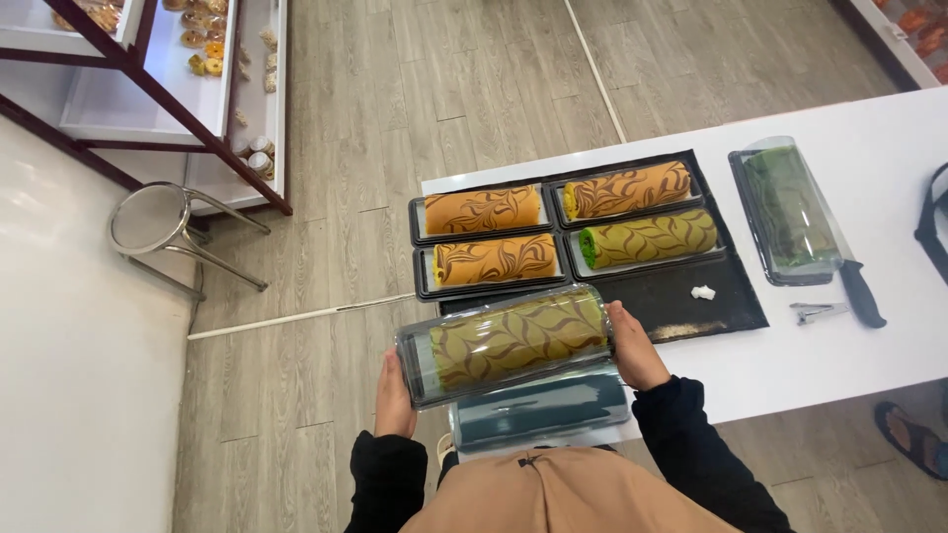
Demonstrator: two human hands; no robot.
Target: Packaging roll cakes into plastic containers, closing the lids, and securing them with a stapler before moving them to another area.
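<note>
L hand (394, 395): flat against the left end of a clear lidded box (506, 343), fingers pointing up; grip = palm pressing the box end, fingers not curled round it.
R hand (637, 347): flat on the right end of same box, pressing inward; grip holding the box between both palms.
Box w/ green roll: clear plastic lid over a green roll cake (518, 339) w/ brown leaf-swirl pattern; held lengthwise, slightly tilted up to the right, above the near worktop edge, just in front of the black tray (711, 311).
Under it: a second clear lid/box (541, 410) lying on the worktop edge, dark inside, contents can't tell.
Black tray: on the white worktop (849, 365), carries 4 open black bases w/ rolls, in 2 x 2.
Back row: orange roll (482, 209) on left, orange-brown roll (628, 190) on right.
Front row: orange roll w/ yellow end (494, 260) on left, green roll (647, 237) on right.
Tray extras: small white scrap (702, 292) on bare tray, front right.
Right of tray: another lidded box w/ dark green roll (788, 212), lying front-to-back.
Tools: black-handled knife (861, 291) just beside that box; small metal tongs (818, 312) near it, apart from the tray.
Floor: wood planks; metal stool (158, 222) at left by a display rack (212, 59) w/ pastries.
</note>
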